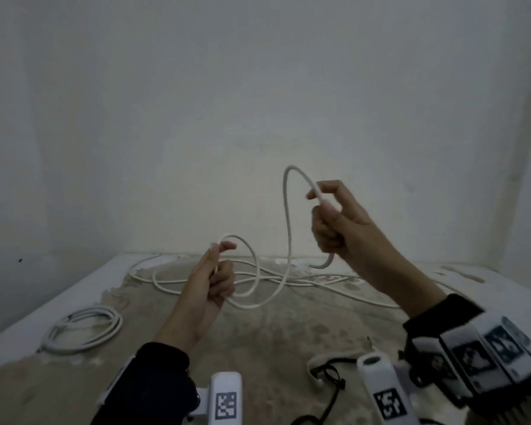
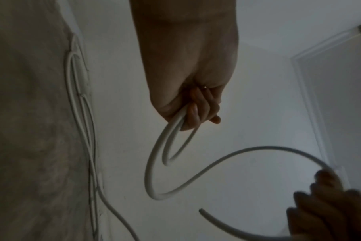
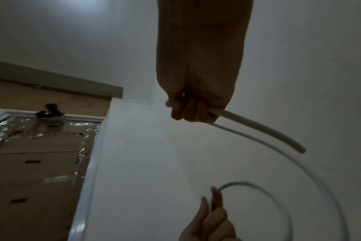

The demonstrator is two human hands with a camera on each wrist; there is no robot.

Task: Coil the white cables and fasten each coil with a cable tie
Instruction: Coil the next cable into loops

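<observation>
No brand or readable writing shows; only black-and-white square code markers [image 1: 226, 405] sit on the white wrist mounts at the bottom of the head view. The right hand [image 1: 331, 222], right of centre, is closed round a smooth, round white cable [image 1: 286, 228] near its free end, which curls out below the fist. From there the cable arches up, drops, and swings into a loop that the left hand [image 1: 215, 277], centre frame, pinches between thumb and fingers. More loose white cable [image 1: 319, 279] sprawls behind on the mottled, stained beige worktop [image 1: 258, 338]. A finished coil [image 1: 83, 329] lies flat at lower left. A black cord [image 1: 331, 381] lies at the bottom edge.
</observation>
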